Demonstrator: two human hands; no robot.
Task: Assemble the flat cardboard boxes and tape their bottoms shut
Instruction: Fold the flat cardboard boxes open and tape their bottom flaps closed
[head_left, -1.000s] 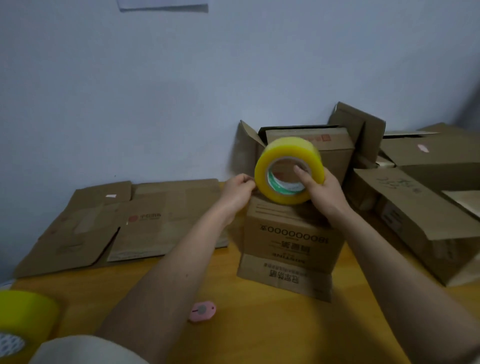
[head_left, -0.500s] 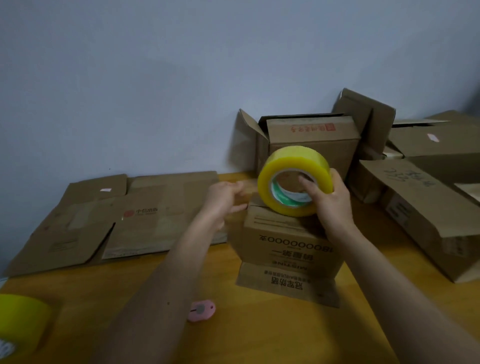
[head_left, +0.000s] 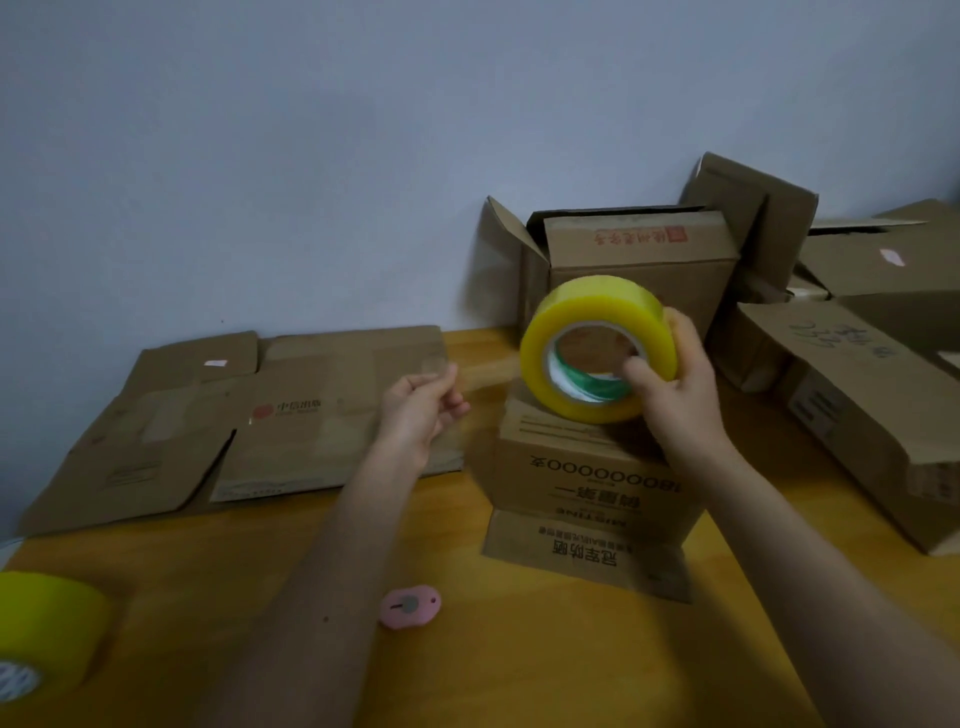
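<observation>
At frame centre the right hand (head_left: 675, 384) grips the tape roll (head_left: 597, 348) over the upturned box (head_left: 587, 483), while the left hand (head_left: 421, 410) pinches the drawn strip (head_left: 483, 376); slack risks the strip folding onto itself.

head view: looking forward and slightly down from the person's head | facing a wall (head_left: 311, 156) behind a wooden table (head_left: 519, 675) | sitting close, both forearms reaching in from the bottom edge | wide-angle lens bending the edges | single view, sharing nothing with another
</observation>
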